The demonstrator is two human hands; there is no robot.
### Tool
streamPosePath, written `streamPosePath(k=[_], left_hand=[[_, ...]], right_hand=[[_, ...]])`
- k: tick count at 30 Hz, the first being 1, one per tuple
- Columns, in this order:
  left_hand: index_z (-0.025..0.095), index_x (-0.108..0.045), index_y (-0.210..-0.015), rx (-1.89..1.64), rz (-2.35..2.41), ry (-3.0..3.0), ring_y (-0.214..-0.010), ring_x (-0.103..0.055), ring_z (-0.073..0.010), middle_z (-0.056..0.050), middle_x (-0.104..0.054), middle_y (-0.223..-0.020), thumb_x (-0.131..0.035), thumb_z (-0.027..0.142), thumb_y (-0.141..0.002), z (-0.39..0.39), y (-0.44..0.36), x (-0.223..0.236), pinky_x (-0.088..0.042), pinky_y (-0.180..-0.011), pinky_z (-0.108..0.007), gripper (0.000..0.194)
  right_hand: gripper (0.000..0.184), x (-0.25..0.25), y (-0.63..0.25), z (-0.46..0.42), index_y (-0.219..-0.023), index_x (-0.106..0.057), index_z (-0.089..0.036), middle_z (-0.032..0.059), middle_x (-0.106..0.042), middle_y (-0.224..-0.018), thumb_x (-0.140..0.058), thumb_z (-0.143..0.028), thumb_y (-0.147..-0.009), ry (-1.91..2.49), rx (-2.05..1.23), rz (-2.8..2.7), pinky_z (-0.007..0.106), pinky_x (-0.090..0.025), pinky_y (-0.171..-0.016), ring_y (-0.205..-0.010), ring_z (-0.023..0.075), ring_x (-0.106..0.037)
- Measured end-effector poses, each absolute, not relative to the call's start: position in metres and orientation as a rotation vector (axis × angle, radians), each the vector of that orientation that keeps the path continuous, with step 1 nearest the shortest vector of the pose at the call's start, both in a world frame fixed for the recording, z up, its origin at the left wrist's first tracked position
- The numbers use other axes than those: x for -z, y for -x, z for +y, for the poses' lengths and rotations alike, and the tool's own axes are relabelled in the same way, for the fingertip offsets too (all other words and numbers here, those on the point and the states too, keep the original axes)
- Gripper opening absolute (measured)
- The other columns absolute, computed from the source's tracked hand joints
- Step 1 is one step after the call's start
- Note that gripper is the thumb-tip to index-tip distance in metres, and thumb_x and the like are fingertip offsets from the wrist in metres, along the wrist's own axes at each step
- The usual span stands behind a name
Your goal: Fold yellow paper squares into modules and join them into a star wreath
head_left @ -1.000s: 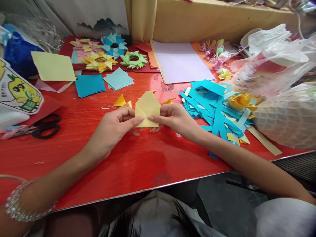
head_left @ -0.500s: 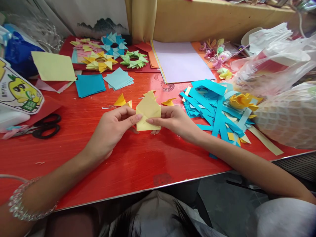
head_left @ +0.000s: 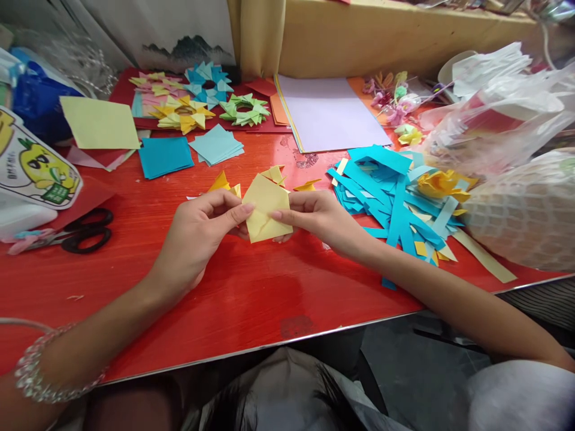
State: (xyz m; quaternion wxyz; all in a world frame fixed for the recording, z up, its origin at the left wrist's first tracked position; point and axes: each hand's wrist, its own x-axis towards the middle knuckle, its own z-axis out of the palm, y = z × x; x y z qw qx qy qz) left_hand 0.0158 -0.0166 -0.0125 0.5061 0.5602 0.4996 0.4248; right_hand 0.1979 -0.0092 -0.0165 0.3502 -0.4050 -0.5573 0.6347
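Note:
A pale yellow sheet of folded paper (head_left: 265, 209) is held above the red table, tilted slightly, with creases across its lower half and a pointed top. My left hand (head_left: 213, 221) pinches its left edge, thumb on the front and fingers behind. On the right edge, my right hand (head_left: 314, 218) grips it the same way. Just behind the paper lie small folded yellow pieces, one orange-yellow piece (head_left: 220, 181) near my left fingers and another folded piece (head_left: 308, 185) beyond my right fingers. My fingertips behind the sheet are partly hidden.
Blue paper strips (head_left: 398, 203) heap beside my right forearm. Black-handled scissors (head_left: 87, 230) lie left. Blue squares (head_left: 166, 157) and light blue squares (head_left: 217, 145) sit behind my left hand. Folded paper rings (head_left: 245, 109) and lilac sheets (head_left: 332, 114) lie at the back; a plastic bag (head_left: 507, 120) stands right.
The yellow paper has turned slightly in my hands, its lower edge now slanting. My right thumb has shifted a little right and up on it. Both hands keep hold.

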Motion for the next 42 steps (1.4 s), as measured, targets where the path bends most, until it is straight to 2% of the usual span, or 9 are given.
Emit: streamPosePath(k=[5,11,15,20,24,29,33,39,42], left_hand=[[0.021,-0.066,-0.086,-1.114,1.225,-1.354,-0.077,-0.065,-0.0146,-0.001,-0.069,-0.088,-0.07,0.027,-0.073,-0.016,-0.016,0.016,-0.055,-0.067,-0.024,0.015],[0.023,-0.07,-0.088,-1.134,1.188,-1.279,-0.071,-0.064,-0.0104,0.004,-0.07,-0.08,-0.071,0.02,-0.072,-0.017,-0.016,0.012,-0.056,-0.064,-0.02,0.016],[0.029,-0.071,-0.089,-1.116,1.114,-1.223,-0.062,-0.06,-0.0056,0.01,-0.065,-0.065,-0.07,0.017,-0.074,-0.018,-0.016,0.008,-0.055,-0.061,-0.015,0.02],[0.028,-0.073,-0.081,-1.082,1.057,-1.14,-0.067,-0.063,-0.0062,0.01,-0.071,-0.074,-0.067,0.013,-0.076,-0.018,-0.016,0.006,-0.054,-0.06,-0.015,0.016],[0.024,-0.074,-0.079,-1.066,1.028,-1.13,-0.07,-0.063,-0.0068,0.008,-0.072,-0.076,-0.065,0.012,-0.077,-0.017,-0.016,0.007,-0.053,-0.062,-0.014,0.015],[0.02,-0.074,-0.082,-1.12,1.027,-1.238,-0.079,-0.065,-0.0124,0.0,-0.071,-0.085,-0.061,0.018,-0.08,-0.018,-0.016,0.011,-0.056,-0.066,-0.019,0.013],[0.022,-0.073,-0.082,-1.163,1.13,-1.39,-0.078,-0.065,-0.0139,0.001,-0.071,-0.085,-0.064,0.025,-0.079,-0.022,-0.018,0.012,-0.055,-0.069,-0.022,0.01],[0.024,-0.072,-0.083,-1.09,1.269,-1.685,-0.081,-0.063,-0.012,0.003,-0.07,-0.086,-0.066,0.026,-0.078,-0.026,-0.016,0.008,-0.05,-0.075,-0.02,0.007],[0.025,-0.071,-0.09,-1.053,1.268,-1.695,-0.077,-0.061,-0.0104,0.003,-0.068,-0.083,-0.066,0.027,-0.079,-0.024,-0.015,0.009,-0.049,-0.07,-0.018,0.012]], right_hand=[[0.031,0.015,-0.201,-0.009,-0.058,-0.055,-0.015,-0.002,-0.051,-0.062,-0.069,-0.039,-0.073,1.065,-1.573,-1.503,0.023,-0.049,-0.057,-0.062,0.0088,-0.054],[0.027,0.015,-0.204,-0.008,-0.082,-0.068,-0.015,0.002,-0.065,-0.077,-0.062,-0.041,-0.079,0.982,-1.495,-1.488,0.023,-0.05,-0.063,-0.071,0.0108,-0.061],[0.023,0.016,-0.204,-0.008,-0.081,-0.069,-0.015,0.0018,-0.066,-0.075,-0.064,-0.038,-0.078,0.993,-1.477,-1.461,0.022,-0.049,-0.059,-0.068,0.0103,-0.06],[0.018,0.015,-0.203,-0.009,-0.094,-0.066,-0.02,-0.0012,-0.065,-0.074,-0.063,-0.03,-0.079,0.976,-1.491,-1.361,0.021,-0.047,-0.056,-0.066,0.0098,-0.061],[0.01,0.016,-0.203,-0.008,-0.086,-0.066,-0.018,-0.0011,-0.066,-0.077,-0.059,-0.023,-0.081,0.891,-1.531,-1.318,0.019,-0.048,-0.056,-0.066,0.0079,-0.061],[0.011,0.02,-0.203,-0.005,-0.084,-0.068,-0.016,0.0005,-0.067,-0.081,-0.06,-0.021,-0.08,0.92,-1.563,-1.275,0.02,-0.051,-0.062,-0.069,0.0089,-0.062],[0.015,0.02,-0.201,-0.007,-0.08,-0.067,-0.016,0.0014,-0.066,-0.081,-0.064,-0.03,-0.078,0.949,-1.538,-1.292,0.02,-0.051,-0.061,-0.07,0.0093,-0.061],[0.02,0.022,-0.198,-0.011,-0.092,-0.061,-0.016,-0.0018,-0.059,-0.069,-0.066,-0.03,-0.078,0.97,-1.531,-1.315,0.017,-0.043,-0.052,-0.06,0.0062,-0.054],[0.018,0.022,-0.198,-0.012,-0.087,-0.06,-0.014,-0.0014,-0.058,-0.07,-0.065,-0.03,-0.079,0.959,-1.52,-1.349,0.016,-0.038,-0.049,-0.058,0.0048,-0.05]])
